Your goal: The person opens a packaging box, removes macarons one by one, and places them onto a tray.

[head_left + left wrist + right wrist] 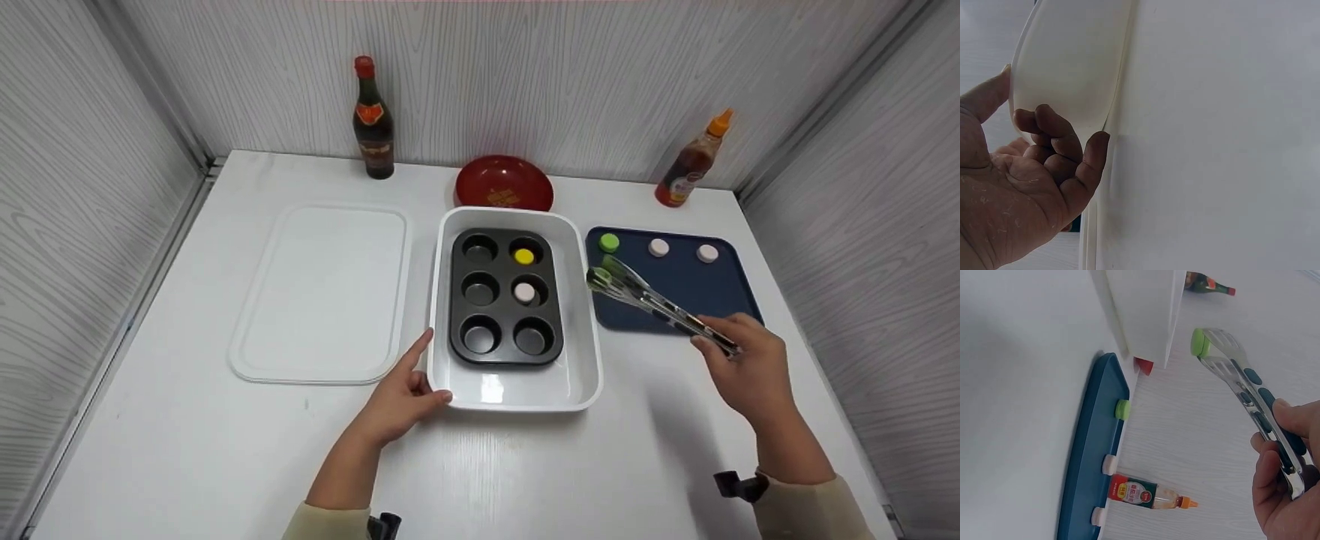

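Note:
My right hand (752,365) grips metal tongs (670,311) with dark pads, and a small green round piece (1200,342) sits between their tips. The tongs hang above the left part of the dark blue tray (697,289), close to the right rim of the white container (590,360). Inside that container lies a dark muffin pan (502,307). One of its cups holds a yellow round piece (523,256), another a pale pink one (524,292). My left hand (397,405) touches the container's near left corner, index finger and thumb extended, the other fingers bent.
On the blue tray stand another green piece (609,242) and two pale pink pieces (658,247). A white lid-like panel (322,292) lies left. Behind are a dark bottle (375,135), a red bowl (504,184) and a sauce bottle (686,172).

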`<state>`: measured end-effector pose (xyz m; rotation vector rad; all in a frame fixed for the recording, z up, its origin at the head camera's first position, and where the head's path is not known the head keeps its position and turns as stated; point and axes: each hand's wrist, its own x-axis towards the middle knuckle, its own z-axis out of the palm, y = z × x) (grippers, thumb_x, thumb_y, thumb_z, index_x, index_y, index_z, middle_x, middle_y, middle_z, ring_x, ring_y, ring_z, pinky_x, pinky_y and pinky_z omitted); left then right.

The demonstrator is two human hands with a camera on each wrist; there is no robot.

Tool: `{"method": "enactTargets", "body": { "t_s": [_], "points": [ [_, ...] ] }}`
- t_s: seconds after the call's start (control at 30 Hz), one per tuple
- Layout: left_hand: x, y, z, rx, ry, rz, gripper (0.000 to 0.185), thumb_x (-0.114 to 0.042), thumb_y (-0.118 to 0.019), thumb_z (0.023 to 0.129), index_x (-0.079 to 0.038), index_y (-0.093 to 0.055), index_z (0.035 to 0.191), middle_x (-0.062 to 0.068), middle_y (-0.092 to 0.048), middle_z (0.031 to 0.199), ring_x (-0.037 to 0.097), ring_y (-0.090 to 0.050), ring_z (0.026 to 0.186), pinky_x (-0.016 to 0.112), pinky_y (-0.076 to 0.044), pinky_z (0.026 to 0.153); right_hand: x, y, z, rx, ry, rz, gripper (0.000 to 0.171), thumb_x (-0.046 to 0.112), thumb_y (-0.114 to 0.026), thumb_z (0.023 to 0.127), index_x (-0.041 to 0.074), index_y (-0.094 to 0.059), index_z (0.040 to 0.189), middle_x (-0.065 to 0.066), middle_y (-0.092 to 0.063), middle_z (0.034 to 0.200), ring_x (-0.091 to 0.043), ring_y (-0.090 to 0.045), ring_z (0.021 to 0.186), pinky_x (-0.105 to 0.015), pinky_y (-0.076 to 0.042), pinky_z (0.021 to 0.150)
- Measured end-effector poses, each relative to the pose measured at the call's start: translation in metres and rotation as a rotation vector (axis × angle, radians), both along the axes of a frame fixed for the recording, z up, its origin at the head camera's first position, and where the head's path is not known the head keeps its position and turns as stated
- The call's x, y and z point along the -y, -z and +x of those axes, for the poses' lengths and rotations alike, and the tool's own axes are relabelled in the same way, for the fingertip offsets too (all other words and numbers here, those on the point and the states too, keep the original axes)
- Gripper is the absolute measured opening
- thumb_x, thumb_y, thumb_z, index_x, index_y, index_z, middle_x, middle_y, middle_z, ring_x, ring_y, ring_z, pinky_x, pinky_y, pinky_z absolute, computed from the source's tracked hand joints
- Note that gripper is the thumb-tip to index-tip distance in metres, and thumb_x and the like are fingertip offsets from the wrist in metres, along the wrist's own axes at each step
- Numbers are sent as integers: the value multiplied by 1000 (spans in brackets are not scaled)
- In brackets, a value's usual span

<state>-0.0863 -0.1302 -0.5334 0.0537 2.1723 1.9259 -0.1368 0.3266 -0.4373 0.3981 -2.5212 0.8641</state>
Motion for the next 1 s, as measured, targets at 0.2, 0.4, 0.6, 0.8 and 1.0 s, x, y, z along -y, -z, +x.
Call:
{"method": "enactTargets", "body": {
  "t_s": [0.2, 0.4, 0.6, 0.8, 1.0],
  "points": [
    [0, 0, -1, -3, 6, 2, 101, -2, -81, 88, -12, -23, 170, 1, -55, 69, 12, -50, 66, 25, -43, 62, -14, 10, 5, 25, 51, 7, 28, -11, -81, 86, -4, -80, 113, -11, -64, 87, -2, -50, 72, -12, -39, 64],
    [1, -1, 0, -4, 8, -11, 101, -3, -82, 89, -13, -23, 170, 1, -55, 69, 13, -49, 66, 25, -43, 62, -26, 20, 7, 60, 89, 14, 26, -9, -80, 88, -7, -79, 114, -13, -64, 87, -1, -49, 73, -11, -39, 65],
    [0, -1, 0, 4, 6, -18, 101, -3, -82, 89, -13, -23, 170, 1, -55, 70, 12, -49, 66, 24, -43, 62, -33, 32, 6, 118, 127, 17, 24, -5, -80, 90, -6, -79, 114, -15, -66, 90, 2, -53, 75, -9, -40, 66],
    [0, -2, 1, 2, 5, -21, 100, -3, -81, 89, -12, -23, 170, 0, -56, 70, 11, -50, 65, 25, -42, 62, -36, 43, 7, 163, 155, 35, 24, -4, -80, 90, -3, -80, 115, -17, -71, 101, -2, -59, 83, -8, -41, 70],
    [0, -1, 0, 9, 6, -25, 102, -3, -81, 88, -13, -21, 171, 1, -58, 70, 12, -51, 65, 25, -43, 62, -37, 49, 5, 176, 166, 40, 25, -3, -81, 90, -5, -79, 115, -17, -70, 97, -4, -59, 79, -9, -41, 67]
  ]
}}
